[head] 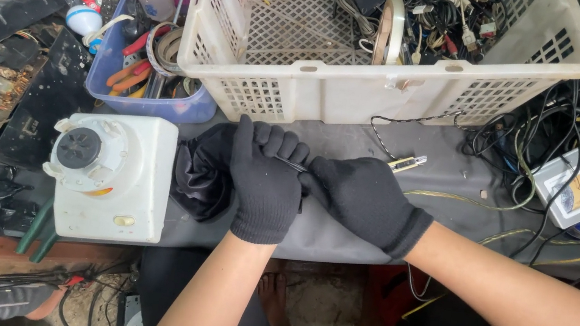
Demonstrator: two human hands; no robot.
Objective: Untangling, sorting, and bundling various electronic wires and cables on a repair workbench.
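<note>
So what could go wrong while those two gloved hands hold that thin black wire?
The left hand and right hand grip a thin dark wire hard to see against black gloves, so it might slip or get bent. The white basket of cables sits just behind and could be bumped. The white appliance base stands near the bench edge and might get knocked off.

Two gloved hands – left (265, 182), right (365, 197) – one white basket (362, 89), one blue tray (106, 86), one white appliance base (112, 175).
</note>
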